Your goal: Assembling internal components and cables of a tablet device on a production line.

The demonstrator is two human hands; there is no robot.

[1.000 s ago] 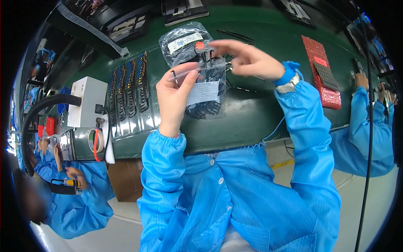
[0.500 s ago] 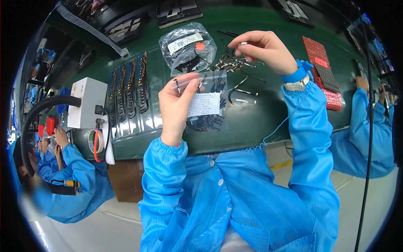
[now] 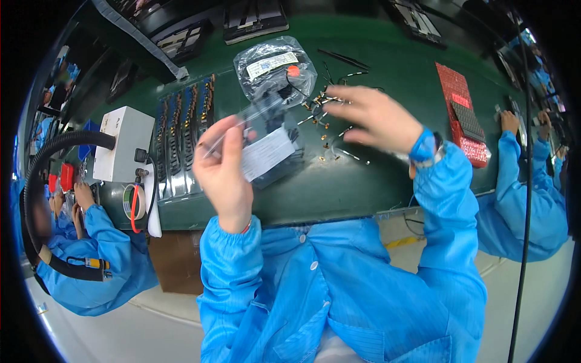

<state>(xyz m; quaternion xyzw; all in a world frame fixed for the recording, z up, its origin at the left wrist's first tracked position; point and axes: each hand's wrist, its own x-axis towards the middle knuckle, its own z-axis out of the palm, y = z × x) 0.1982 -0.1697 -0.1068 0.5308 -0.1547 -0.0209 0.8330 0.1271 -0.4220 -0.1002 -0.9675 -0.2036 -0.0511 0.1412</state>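
My left hand [image 3: 224,172] is closed on the upper edge of a clear plastic bag, which hangs tilted over the bench. The bag carries a white label [image 3: 268,154] and has dark pieces inside. My right hand [image 3: 378,118], slightly smeared by motion, reaches over the right side of a loose pile of short black cables [image 3: 319,109] with white and gold-coloured ends. Its fingers are stretched and apart, and I see nothing between them. Behind the pile lie dark tweezers [image 3: 345,58]. A second clear bag [image 3: 272,63], with a white label and red dot, rests behind the held one.
Rows of small dark parts [image 3: 186,130] lie at left, beside a white box [image 3: 124,145] with a black hose [image 3: 66,145] and a tape roll [image 3: 133,201]. Red bubble wrap [image 3: 454,91] with a dark grey strip lies right. Co-workers in blue sit on both sides.
My left hand has moved left and tilted the bag. My right hand has come down and nearer over the cable pile, its fingers spreading; the small white-ended piece seen in them no longer shows there.
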